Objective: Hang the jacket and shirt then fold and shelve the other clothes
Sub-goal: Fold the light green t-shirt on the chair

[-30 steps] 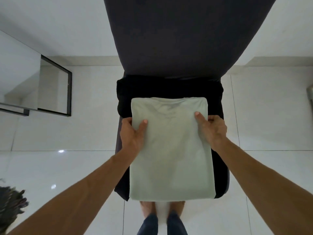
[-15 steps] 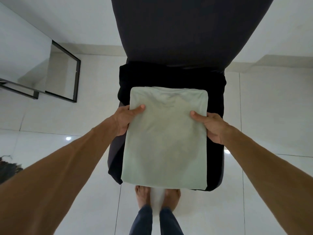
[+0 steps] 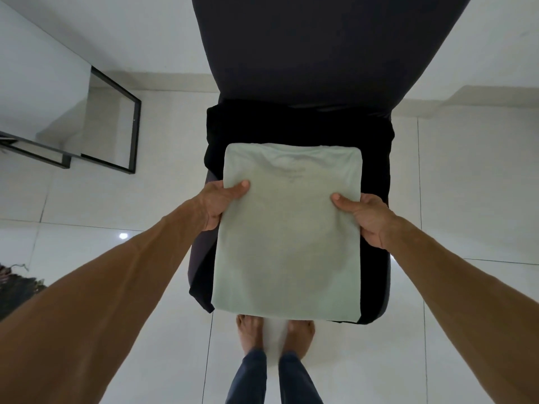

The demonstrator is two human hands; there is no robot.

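A pale green folded shirt (image 3: 287, 237) lies as a flat rectangle in front of me, over a dark chair seat (image 3: 376, 293). My left hand (image 3: 220, 204) grips its left edge, thumb on top and fingers underneath. On the right edge my right hand (image 3: 364, 218) holds it the same way. A folded black garment (image 3: 291, 126) lies on the seat beneath and behind the shirt. The shirt's near end hangs past the seat's front edge, above my bare feet.
The chair's dark backrest (image 3: 320, 45) rises ahead. A black-framed mirror (image 3: 113, 126) leans against the white wall at left. Glossy white floor tiles (image 3: 466, 185) surround the chair. A dark fringed mat (image 3: 14, 284) shows at the left edge.
Both hands have slid under the shirt's side edges and lifted it slightly off the black garment. The camera view has shifted a little.
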